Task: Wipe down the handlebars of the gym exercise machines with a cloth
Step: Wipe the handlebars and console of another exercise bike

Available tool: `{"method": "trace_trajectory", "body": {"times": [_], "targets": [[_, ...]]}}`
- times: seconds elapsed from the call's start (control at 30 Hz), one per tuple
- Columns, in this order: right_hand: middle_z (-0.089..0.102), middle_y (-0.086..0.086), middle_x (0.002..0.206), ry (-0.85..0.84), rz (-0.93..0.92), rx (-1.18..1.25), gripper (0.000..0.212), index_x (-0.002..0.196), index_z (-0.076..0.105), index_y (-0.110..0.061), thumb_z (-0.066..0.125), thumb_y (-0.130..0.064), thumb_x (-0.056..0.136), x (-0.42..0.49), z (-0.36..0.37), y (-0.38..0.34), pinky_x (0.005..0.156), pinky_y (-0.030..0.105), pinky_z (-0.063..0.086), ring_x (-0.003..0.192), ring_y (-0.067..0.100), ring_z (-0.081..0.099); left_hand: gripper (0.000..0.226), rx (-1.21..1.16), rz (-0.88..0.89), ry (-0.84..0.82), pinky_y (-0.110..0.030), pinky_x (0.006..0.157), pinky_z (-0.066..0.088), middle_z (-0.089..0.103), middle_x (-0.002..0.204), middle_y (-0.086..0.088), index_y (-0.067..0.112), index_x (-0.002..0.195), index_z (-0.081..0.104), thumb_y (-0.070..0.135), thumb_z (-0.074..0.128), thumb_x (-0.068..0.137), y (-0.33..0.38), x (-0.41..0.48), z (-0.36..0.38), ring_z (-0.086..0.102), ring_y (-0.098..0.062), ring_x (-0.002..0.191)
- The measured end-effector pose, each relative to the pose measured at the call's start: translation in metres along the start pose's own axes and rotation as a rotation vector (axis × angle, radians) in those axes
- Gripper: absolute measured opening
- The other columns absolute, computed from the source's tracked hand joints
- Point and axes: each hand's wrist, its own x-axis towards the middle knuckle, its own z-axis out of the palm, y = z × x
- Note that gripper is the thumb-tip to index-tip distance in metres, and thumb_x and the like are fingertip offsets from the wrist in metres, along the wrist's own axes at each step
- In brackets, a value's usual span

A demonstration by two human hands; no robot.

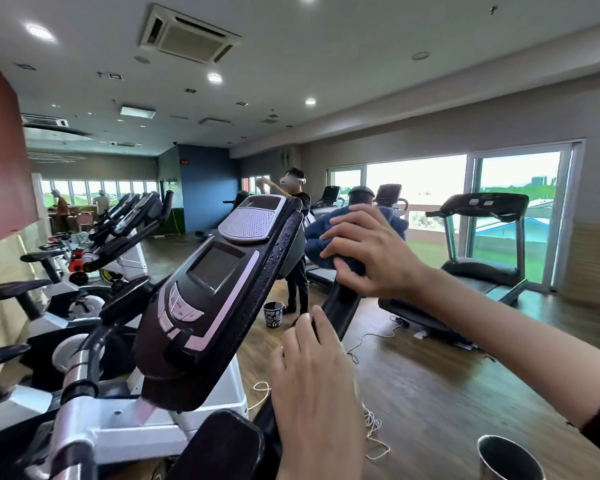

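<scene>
Right hand [371, 251] is clamping the blue cloth [321, 233] round the bike's handlebar [343, 306], centre-right of frame; left hand [312, 379] is gripping lower. Droplets dotting the console [201, 306] are looking risky, and a wet bar could be making that grip slip.

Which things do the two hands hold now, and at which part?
The right hand presses a blue cloth around the handlebar top. The left hand grips the same bar lower down.

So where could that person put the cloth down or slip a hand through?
Bare wood floor lies between the bike and the treadmill, though white cord trails there. It is crowded at the handlebar: both hands, the blue cloth and the wet console sit close together.
</scene>
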Motion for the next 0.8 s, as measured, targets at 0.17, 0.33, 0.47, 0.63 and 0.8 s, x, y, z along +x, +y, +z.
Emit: {"method": "trace_trajectory", "body": {"times": [0.17,0.33,0.47,0.63,0.8], "targets": [[0.070,0.002,0.105,-0.020,-0.053,0.110,0.034,0.101,0.073,-0.013,0.045,-0.029,0.093,-0.030,0.012,-0.026,0.102,0.040,0.039,0.103,0.021,0.061,0.037,0.006,0.008,0.005,-0.029,0.055,0.049,0.064,0.085,-0.002,0.010,0.097,0.071,0.025,0.063,0.064,-0.004,-0.002,0.001,0.060,-0.019,0.067],[0.069,0.006,0.108,-0.182,-0.253,-0.077,0.032,0.102,0.072,-0.013,0.048,-0.026,0.087,0.001,-0.006,0.028,0.102,0.042,0.041,0.106,0.028,0.062,0.055,0.004,-0.007,0.004,-0.027,0.054,0.050,0.066,0.084,-0.005,0.007,0.098,0.073,0.019,0.092,0.048,-0.004,-0.001,-0.001,0.061,-0.020,0.064],[0.069,0.007,0.105,-0.149,-0.117,-0.119,0.033,0.100,0.072,-0.011,0.046,-0.023,0.084,0.021,-0.019,0.046,0.105,0.042,0.039,0.105,0.030,0.061,0.058,0.013,0.007,0.001,-0.029,0.057,0.052,0.065,0.086,-0.005,0.005,0.102,0.072,0.016,0.092,0.049,-0.002,-0.002,-0.003,0.062,-0.019,0.067],[0.070,0.003,0.097,0.000,-0.022,-0.025,0.024,0.089,0.072,-0.010,0.050,-0.019,0.084,0.011,-0.007,0.025,0.102,0.037,0.038,0.101,0.027,0.061,0.058,0.011,0.021,0.004,-0.029,0.056,0.053,0.066,0.086,-0.006,0.004,0.101,0.072,0.016,0.092,0.048,-0.003,-0.003,-0.004,0.063,-0.020,0.067],[0.070,0.004,0.095,0.049,0.039,0.074,0.023,0.085,0.071,-0.009,0.050,-0.016,0.087,-0.010,0.005,-0.014,0.098,0.036,0.037,0.092,0.027,0.061,0.056,0.002,0.003,0.009,-0.028,0.055,0.052,0.067,0.090,-0.006,0.006,0.101,0.072,0.021,0.092,0.051,-0.005,-0.004,-0.002,0.063,-0.020,0.069]]}}
